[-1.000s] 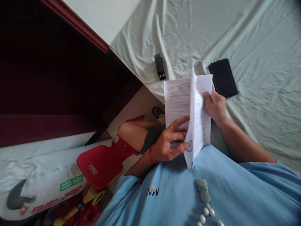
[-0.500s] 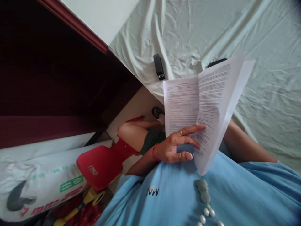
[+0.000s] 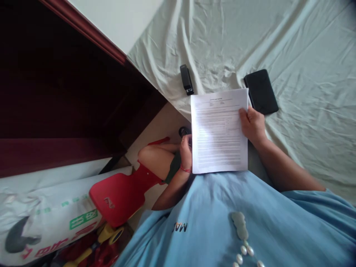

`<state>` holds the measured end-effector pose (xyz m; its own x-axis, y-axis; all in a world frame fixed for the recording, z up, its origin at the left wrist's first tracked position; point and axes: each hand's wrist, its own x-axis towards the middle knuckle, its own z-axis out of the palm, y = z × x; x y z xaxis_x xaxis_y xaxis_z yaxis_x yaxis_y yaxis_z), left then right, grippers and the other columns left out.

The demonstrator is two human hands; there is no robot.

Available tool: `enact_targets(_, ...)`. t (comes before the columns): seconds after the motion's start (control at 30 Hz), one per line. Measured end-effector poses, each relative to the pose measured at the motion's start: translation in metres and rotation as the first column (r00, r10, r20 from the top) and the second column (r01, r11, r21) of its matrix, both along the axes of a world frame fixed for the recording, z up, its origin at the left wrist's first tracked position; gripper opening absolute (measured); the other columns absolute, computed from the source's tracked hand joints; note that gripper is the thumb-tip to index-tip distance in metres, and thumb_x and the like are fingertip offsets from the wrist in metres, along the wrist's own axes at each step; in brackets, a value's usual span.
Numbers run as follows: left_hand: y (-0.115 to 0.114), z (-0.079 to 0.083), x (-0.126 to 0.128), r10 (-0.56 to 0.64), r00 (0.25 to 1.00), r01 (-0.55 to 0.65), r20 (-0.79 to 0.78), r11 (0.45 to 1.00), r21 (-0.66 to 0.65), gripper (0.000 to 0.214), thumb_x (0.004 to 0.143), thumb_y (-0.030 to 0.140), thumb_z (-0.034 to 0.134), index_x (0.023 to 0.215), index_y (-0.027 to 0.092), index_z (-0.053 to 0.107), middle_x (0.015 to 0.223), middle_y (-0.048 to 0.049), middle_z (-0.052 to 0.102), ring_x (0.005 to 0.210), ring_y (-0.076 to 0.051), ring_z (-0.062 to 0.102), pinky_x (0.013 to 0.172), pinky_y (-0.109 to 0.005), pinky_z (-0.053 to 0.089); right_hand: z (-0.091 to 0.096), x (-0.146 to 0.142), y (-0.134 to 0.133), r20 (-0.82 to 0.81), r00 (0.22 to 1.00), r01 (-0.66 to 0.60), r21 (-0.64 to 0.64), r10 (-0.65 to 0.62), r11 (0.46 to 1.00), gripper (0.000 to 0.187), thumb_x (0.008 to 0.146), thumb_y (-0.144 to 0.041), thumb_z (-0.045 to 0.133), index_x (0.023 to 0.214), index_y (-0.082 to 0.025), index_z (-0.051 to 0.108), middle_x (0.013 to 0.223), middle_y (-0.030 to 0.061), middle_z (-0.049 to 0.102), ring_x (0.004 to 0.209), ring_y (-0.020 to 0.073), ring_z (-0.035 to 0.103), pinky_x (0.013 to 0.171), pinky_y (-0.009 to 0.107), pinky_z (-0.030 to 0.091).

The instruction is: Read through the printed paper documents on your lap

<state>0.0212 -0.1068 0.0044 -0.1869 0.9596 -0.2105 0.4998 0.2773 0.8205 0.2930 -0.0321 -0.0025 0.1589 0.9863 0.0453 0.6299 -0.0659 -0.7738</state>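
A stack of printed papers point(image 3: 219, 137) is held upright, closed and fairly even, in front of my blue shirt, its top sheet facing me. My right hand point(image 3: 253, 125) grips the right edge, thumb on the front and fingers behind. At the left edge is my left hand point(image 3: 186, 151), wearing a ring and a red wrist string. Its fingers curl against the papers and are partly hidden behind them. A black stapler point(image 3: 186, 79) lies on the cloth beyond the top left corner. Beside my right hand lies a flat black case point(image 3: 261, 91).
Pale wrinkled cloth point(image 3: 306, 74) covers the surface ahead and right. Dark wooden furniture point(image 3: 69, 81) stands at the left. Below it are a red plastic chair point(image 3: 119, 198), a white printed sack point(image 3: 52, 215) and a yellow-and-red object point(image 3: 102, 241). Another person's bent leg point(image 3: 155, 159) shows near the chair.
The spread pages have closed into a flat stack. My left hand has moved from the front of the pages to their left edge. My right hand and the whole black case have come into view.
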Motion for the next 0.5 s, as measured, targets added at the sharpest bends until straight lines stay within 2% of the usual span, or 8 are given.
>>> enact_targets(0.07, 0.0, -0.005, -0.003, 0.082, 0.996, -0.082, -0.024, 0.997, 0.005, 0.017, 0.085, 0.014, 0.067, 0.099, 0.023, 0.064, 0.107, -0.0092, 0.076, 0.102, -0.025, 0.069, 0.095, -0.039, 0.054, 0.0, 0.0, 0.0, -0.003, 1.0, 0.002, 0.005, -0.002, 1.0, 0.054, 0.105, -0.073, 0.037, 0.074, -0.028, 0.038, 0.063, 0.0013, 0.05, 0.062, 0.0201, 0.049, 0.062, 0.036, 0.034)
enact_targets(0.17, -0.001, -0.005, -0.003, 0.134, 0.991, -0.135, -0.02, 0.99, -0.044, 0.021, 0.079, 0.009, 0.066, 0.094, 0.024, 0.064, 0.096, -0.0055, 0.078, 0.09, -0.022, 0.071, 0.083, -0.033, 0.055, -0.001, -0.001, 0.001, -0.009, 1.0, 0.004, 0.005, -0.004, 1.0, 0.054, 0.104, -0.073, 0.037, 0.074, -0.028, 0.039, 0.062, 0.0007, 0.048, 0.061, 0.0199, 0.049, 0.062, 0.036, 0.033)
enact_targets(0.33, 0.001, 0.0, -0.003, 0.103, 0.994, -0.105, -0.025, 0.986, -0.128, 0.012, 0.078, 0.01, 0.064, 0.077, 0.021, 0.068, 0.082, -0.0032, 0.079, 0.08, -0.021, 0.073, 0.074, -0.03, 0.052, 0.0, -0.002, 0.001, -0.022, 1.0, -0.002, 0.011, 0.002, 1.0, 0.052, 0.104, -0.07, 0.038, 0.074, -0.028, 0.039, 0.064, 0.0014, 0.051, 0.061, 0.0195, 0.049, 0.064, 0.037, 0.035)
enact_targets(0.5, 0.0, 0.005, -0.006, 0.028, 0.992, -0.042, -0.122, 0.993, -0.114, 0.012, 0.082, 0.01, 0.066, 0.078, 0.018, 0.074, 0.083, -0.006, 0.081, 0.08, -0.022, 0.074, 0.075, -0.029, 0.051, -0.003, 0.0, 0.001, -0.011, 1.0, 0.004, 0.016, -0.004, 1.0, 0.052, 0.104, -0.07, 0.039, 0.075, -0.028, 0.041, 0.066, 0.0015, 0.053, 0.062, 0.0193, 0.049, 0.065, 0.037, 0.034)
